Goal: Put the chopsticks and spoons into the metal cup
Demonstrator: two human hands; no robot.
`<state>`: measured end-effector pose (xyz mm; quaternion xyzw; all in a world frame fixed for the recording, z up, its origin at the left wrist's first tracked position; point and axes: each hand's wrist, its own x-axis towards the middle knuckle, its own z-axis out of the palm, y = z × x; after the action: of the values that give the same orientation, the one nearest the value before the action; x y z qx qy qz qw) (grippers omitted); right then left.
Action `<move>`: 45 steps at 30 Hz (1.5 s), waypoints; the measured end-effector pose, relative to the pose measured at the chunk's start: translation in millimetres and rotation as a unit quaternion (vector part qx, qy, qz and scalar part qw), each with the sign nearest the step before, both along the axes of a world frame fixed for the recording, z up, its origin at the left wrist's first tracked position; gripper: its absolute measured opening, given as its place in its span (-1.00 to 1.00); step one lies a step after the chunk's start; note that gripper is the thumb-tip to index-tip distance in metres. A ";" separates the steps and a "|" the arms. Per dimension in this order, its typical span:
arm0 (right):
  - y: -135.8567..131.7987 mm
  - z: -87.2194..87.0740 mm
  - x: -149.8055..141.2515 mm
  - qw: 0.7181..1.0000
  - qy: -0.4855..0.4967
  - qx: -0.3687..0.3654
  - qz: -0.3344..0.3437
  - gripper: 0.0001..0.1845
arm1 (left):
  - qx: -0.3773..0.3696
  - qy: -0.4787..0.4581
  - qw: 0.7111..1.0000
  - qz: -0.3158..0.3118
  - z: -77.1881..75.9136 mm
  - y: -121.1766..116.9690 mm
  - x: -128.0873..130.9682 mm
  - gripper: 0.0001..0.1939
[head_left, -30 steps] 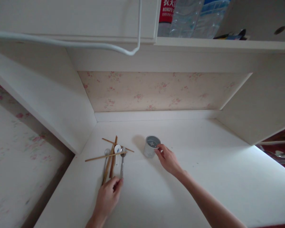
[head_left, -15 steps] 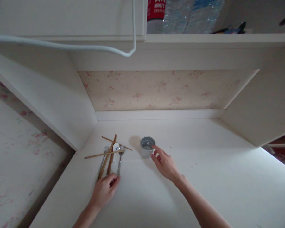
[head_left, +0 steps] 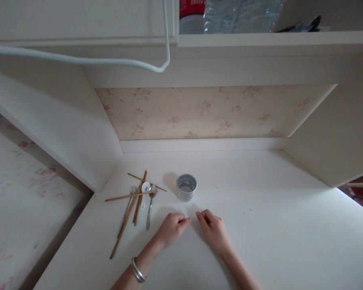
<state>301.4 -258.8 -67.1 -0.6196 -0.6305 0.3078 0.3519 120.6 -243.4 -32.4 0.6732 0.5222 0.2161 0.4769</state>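
Observation:
My left hand (head_left: 172, 228) is closed with nothing in it, just in front of the grey perforated holder (head_left: 186, 193). Facing it from the right, my right hand (head_left: 213, 230) is closed too and holds nothing. The holder stands upright, apart from both hands, and looks empty. To its left lie several wooden chopsticks (head_left: 125, 230), crossing one another. Among them are a white spoon (head_left: 145, 187) with a blue mark and a metal spoon (head_left: 149, 213). Another metal spoon (head_left: 132, 191) lies partly under the chopsticks.
All this rests on a white tabletop (head_left: 275, 225). A white cable (head_left: 115, 62) hangs across the upper left. Wrapped plastic bottles (head_left: 230, 16) sit on the shelf (head_left: 260, 39) above. White side panels (head_left: 69, 133) bound the space.
My right hand has left the holder's rim and come back toward me. My left hand has moved right, away from the spoons and chopsticks. The holder and cutlery stay in place.

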 end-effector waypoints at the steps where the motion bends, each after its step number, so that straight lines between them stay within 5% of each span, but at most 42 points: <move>1: -0.4 0.6 -0.5 1.000 -0.020 0.000 0.010 -0.57 | 0.002 0.003 1.000 -0.002 -2.8 2.0 2.8 -0.52; 11: 4.5 4.7 -7.0 0.976 -0.205 0.015 0.066 -0.60 | -0.035 -0.066 0.996 0.041 -7.3 4.2 -7.1 -0.51; 30: 5.7 2.9 -8.8 0.972 -0.229 0.021 0.058 -0.61 | -0.054 -0.081 0.994 0.043 -13.5 8.2 -5.3 -0.50; 34: 5.9 1.8 -8.4 0.971 -0.231 0.024 0.059 -0.61 | -0.096 -0.095 0.991 0.015 -0.4 5.2 -8.2 -0.52; 38: 4.5 1.6 -7.1 0.973 -0.223 0.020 0.056 -0.60 | -0.155 -0.095 0.979 -0.092 30.6 1.5 -37.9 -0.62; 41: 4.3 0.8 -5.8 0.974 -0.219 0.017 0.058 -0.59 | -0.045 -0.011 0.999 -0.019 46.9 9.0 -78.7 -0.66; 45: 5.1 -0.3 -4.8 0.973 -0.220 0.017 0.059 -0.59 | 0.095 0.138 0.984 0.056 41.6 32.8 -137.4 -0.71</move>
<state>296.7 -253.7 -67.4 -0.6279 -0.7331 0.1731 0.1960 -16.8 -210.5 9.2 0.7083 0.5971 0.1962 0.3215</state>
